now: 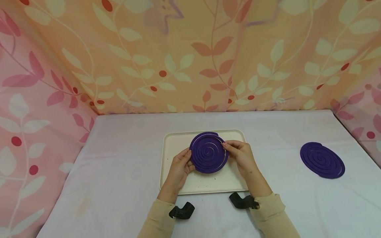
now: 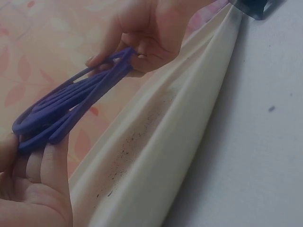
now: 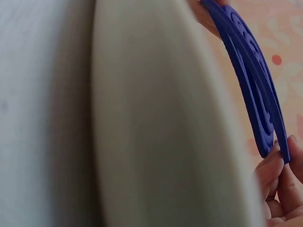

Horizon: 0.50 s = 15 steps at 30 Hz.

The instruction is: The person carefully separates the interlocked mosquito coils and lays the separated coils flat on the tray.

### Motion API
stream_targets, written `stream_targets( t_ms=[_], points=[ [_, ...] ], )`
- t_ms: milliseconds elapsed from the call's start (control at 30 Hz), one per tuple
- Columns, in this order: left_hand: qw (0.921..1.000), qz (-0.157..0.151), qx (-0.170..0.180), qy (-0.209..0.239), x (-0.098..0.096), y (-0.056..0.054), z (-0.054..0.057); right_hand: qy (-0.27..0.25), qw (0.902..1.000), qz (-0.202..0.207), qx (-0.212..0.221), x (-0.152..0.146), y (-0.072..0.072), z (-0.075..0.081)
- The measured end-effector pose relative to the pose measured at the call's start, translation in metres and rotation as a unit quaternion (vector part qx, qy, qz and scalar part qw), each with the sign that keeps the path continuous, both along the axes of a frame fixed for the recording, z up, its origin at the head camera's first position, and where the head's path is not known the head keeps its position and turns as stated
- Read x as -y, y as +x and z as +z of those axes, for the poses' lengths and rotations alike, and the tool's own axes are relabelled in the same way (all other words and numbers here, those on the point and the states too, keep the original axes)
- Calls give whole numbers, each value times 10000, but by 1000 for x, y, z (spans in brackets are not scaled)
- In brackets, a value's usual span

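Note:
A purple mosquito coil, a flat spiral, is held up above a cream tray by both hands. My left hand grips its left edge, thumb on the face and fingers behind. At the upper right edge, my right hand pinches the outer band between thumb and fingers. Thin gaps show between the outer turns. In the left wrist view the coil appears edge-on, its turns spread slightly out of plane. The right wrist view also shows separated bands of the coil.
Another purple mosquito coil lies flat on the white tablecloth at the right. Small dark crumbs are scattered over the tray. Floral curtains enclose the table at the back and sides.

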<state>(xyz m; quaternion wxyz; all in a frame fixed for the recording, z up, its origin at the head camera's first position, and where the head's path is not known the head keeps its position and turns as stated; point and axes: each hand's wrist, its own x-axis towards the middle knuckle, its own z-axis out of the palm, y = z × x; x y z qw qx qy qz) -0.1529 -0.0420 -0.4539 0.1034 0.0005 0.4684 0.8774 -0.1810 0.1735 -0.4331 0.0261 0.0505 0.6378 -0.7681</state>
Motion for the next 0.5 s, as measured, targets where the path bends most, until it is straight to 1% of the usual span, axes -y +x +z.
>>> stream_targets(
  t_ms=[100, 200, 300, 400, 500],
  points=[
    [10000, -13, 20, 13, 0, 0, 0, 0, 9999, 3, 123, 0, 0, 1],
    [9999, -152, -39, 53, 1, 0, 0, -18, 9997, -5, 230, 0, 0, 1],
    [9987, -456, -182, 112, 2, 0, 0, -73, 9994, -72, 324, -1, 0, 1],
    [9960, -786, -362, 220, 4, -1, 1, -146, 9990, -146, 398, -1, 0, 1],
    [9930, -997, -513, 375, 6, -1, 1, -211, 9986, -146, 464, -2, 0, 1]
  ],
)
